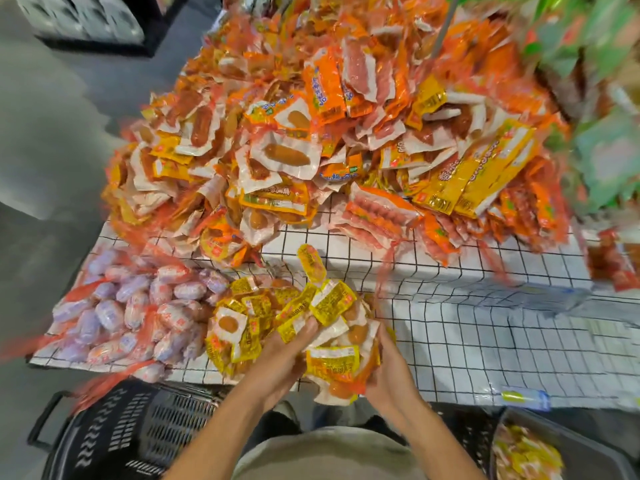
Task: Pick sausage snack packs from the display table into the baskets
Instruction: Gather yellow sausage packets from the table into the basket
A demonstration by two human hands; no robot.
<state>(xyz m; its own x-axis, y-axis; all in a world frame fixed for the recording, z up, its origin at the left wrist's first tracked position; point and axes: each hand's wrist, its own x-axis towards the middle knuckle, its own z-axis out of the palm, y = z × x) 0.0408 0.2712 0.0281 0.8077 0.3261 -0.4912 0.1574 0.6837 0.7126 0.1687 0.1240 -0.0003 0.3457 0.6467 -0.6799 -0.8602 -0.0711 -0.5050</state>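
A bundle of yellow sausage snack packs [332, 363] sits at the table's front edge, gathered between both hands. My left hand [282, 355] presses into it from the left, fingers curled on the packs. My right hand [389, 368] cups it from the right. More yellow packs [249, 317] lie just left of the bundle. A black basket [131, 431] stands below the table at lower left; its inside is hard to see. A second basket [568, 441] at lower right holds yellow packs [526, 459].
A big heap of orange and yellow sausage packs [311, 140] fills the back of the grid-patterned tablecloth [485, 327]. Purple-white sausages in red netting [128, 310] lie at front left. Green packets [602, 98] are at far right. The image is motion-blurred.
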